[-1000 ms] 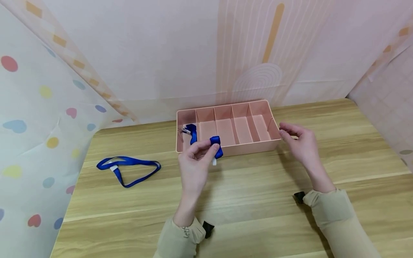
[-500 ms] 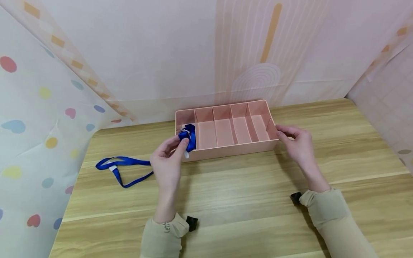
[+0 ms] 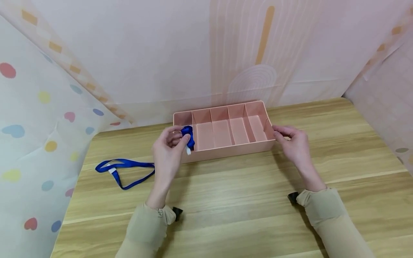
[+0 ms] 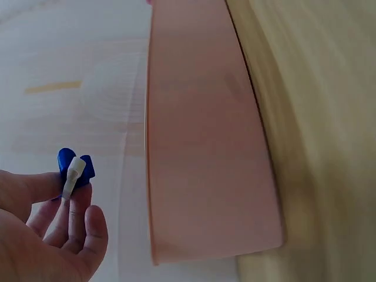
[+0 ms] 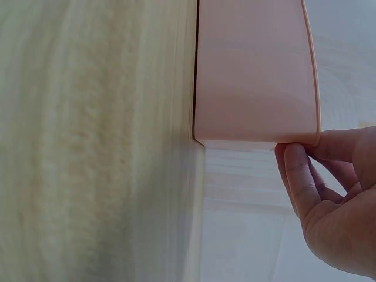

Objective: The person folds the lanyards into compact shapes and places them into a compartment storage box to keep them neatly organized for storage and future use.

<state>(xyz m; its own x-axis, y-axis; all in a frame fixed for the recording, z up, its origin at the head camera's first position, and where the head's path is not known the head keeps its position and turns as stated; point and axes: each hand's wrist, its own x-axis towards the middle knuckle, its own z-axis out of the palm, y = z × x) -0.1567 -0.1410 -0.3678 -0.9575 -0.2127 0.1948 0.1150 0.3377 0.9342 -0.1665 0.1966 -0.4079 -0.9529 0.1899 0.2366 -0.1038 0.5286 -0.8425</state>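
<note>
My left hand (image 3: pixel 169 147) pinches a folded blue lanyard (image 3: pixel 190 140) between thumb and fingers, over the front rim of the box's leftmost compartment. Its white clip (image 4: pixel 76 168) shows in the left wrist view, apart from the box wall. The pink divided box (image 3: pixel 226 149) stands at the back of the table. My right hand (image 3: pixel 294 141) touches the right end of the box with thumb and index fingertips near the rim; the right wrist view shows those fingertips (image 5: pixel 296 154) at the end wall. The left hand and its lanyard largely hide what lies in the leftmost compartment.
Another blue lanyard (image 3: pixel 129 163) lies unfolded in a loop on the wooden table (image 3: pixel 232 200), left of the left hand, which overlaps its right end. A patterned backdrop (image 3: pixel 155 64) rises close behind the box.
My left hand has carried the folded lanyard leftward to the leftmost compartment, where another blue lanyard showed earlier. My right hand has closed the small gap to the box's right end.
</note>
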